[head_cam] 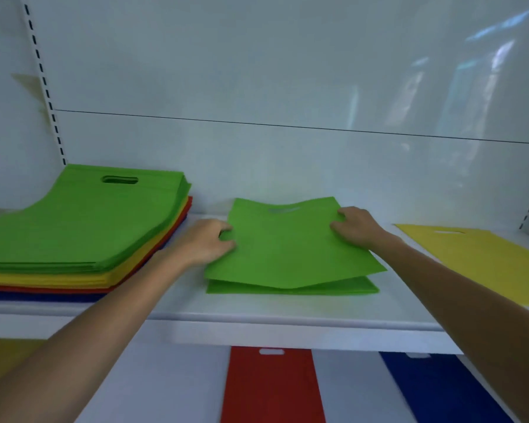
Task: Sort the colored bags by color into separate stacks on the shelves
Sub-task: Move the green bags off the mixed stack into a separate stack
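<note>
A green bag (pixel 290 245) hung just above a small green stack (pixel 290 290) in the middle of the upper shelf (pixel 257 312). Its near edge was lifted clear of the stack and it sat slightly askew over the bags below. The left hand (pixel 205 241) pinched the bag's left edge with curled fingers, and the right hand (pixel 356 227) gripped its right edge near the far corner.

The step in hand looked like laying this bag on the green stack. The next move would call for lowering it flat, squaring its edges with those beneath, and letting go with both hands.

To the left lay a mixed pile (pixel 83 227), green on top with yellow, red and blue layers under it, apparently yet to be sorted. At the right of the shelf lay a single yellow bag (pixel 483 257). On the lower shelf (pixel 171 383), nearer, lay a red bag (pixel 272 386) and, to its right, a blue bag (pixel 443 389).
</note>
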`<state>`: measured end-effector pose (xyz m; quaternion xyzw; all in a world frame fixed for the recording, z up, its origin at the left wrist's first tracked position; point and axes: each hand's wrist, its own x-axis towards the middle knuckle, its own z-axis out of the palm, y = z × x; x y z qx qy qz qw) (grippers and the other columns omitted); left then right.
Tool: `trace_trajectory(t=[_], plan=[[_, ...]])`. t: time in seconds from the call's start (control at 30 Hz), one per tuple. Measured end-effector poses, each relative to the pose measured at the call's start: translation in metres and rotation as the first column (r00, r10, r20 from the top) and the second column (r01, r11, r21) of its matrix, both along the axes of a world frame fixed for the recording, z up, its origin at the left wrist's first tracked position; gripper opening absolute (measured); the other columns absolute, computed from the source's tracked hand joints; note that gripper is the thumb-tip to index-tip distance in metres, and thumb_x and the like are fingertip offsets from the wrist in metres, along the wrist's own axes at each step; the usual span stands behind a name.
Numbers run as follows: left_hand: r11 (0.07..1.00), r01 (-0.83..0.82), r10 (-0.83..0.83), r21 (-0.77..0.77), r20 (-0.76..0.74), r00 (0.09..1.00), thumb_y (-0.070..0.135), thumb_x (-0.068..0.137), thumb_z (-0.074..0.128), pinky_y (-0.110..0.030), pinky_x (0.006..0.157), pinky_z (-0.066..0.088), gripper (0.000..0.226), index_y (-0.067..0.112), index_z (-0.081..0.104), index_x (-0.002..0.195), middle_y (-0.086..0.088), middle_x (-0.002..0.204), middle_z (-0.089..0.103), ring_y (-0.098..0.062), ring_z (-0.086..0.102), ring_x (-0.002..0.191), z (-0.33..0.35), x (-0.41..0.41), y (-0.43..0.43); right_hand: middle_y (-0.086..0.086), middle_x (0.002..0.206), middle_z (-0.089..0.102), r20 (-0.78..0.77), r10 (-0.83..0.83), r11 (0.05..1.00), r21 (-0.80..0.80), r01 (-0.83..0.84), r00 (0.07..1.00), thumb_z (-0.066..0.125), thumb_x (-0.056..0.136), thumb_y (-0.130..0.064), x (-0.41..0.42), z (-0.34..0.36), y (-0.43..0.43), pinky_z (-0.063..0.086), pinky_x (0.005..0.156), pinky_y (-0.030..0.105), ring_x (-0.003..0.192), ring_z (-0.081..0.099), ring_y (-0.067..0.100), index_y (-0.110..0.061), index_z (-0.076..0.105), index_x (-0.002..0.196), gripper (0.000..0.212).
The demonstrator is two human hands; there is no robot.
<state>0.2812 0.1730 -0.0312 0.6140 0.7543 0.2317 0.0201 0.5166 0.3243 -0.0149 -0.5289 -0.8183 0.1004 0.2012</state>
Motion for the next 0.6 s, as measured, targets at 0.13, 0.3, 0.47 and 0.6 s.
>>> trace_trajectory(t=[0.13, 0.3, 0.47, 0.6], plan=[[0.992, -0.061, 0.06, -0.111, -0.012, 0.998, 0.031, 0.09, 0.055, -0.027, 0.093, 0.038, 0.045, 0.014, 0.051, 0.131, -0.009, 0.132, 0.052, -0.024, 0.05, 0.118, -0.023, 0.005, -0.007, 0.019, 0.12, 0.056, 0.063, 0.02, 0.997, -0.075, -0.016, 0.998, 0.049, 0.092, -0.019, 0.007, -0.026, 0.004, 0.041, 0.084, 0.029, 0.11, 0.052, 0.03, 0.003, 0.055, 0.115, 0.032], [0.989, -0.143, 0.143, -0.048, -0.009, 0.99, 0.029, 0.09, 0.055, -0.025, 0.081, 0.038, 0.038, 0.012, 0.058, 0.124, -0.012, 0.121, 0.058, -0.026, 0.054, 0.109, -0.023, 0.014, -0.01, 0.017, 0.127, 0.052, 0.132, 0.039, 0.998, -0.062, -0.031, 0.991, 0.047, 0.093, -0.024, 0.007, -0.036, 0.004, 0.042, 0.096, 0.036, 0.117, 0.048, 0.031, -0.002, 0.049, 0.122, 0.036], [0.984, -0.175, 0.175, -0.022, -0.012, 0.984, 0.026, 0.091, 0.053, -0.026, 0.076, 0.039, 0.032, 0.009, 0.063, 0.117, -0.012, 0.112, 0.061, -0.025, 0.056, 0.102, -0.025, 0.018, -0.01, 0.011, 0.124, 0.053, 0.178, 0.007, 1.0, -0.021, -0.003, 0.984, 0.047, 0.093, -0.032, 0.002, -0.038, 0.007, 0.04, 0.096, 0.041, 0.116, 0.047, 0.03, -0.009, 0.047, 0.12, 0.035], [0.983, -0.182, 0.182, -0.021, -0.02, 0.983, 0.028, 0.091, 0.052, -0.027, 0.076, 0.039, 0.034, 0.01, 0.061, 0.118, -0.012, 0.112, 0.06, -0.025, 0.056, 0.102, -0.025, 0.017, -0.009, 0.01, 0.126, 0.052, 0.197, -0.089, 0.996, 0.017, 0.088, 0.976, 0.043, 0.095, -0.035, -0.005, -0.042, 0.007, 0.034, 0.095, 0.041, 0.121, 0.043, 0.029, -0.011, 0.047, 0.122, 0.037]])
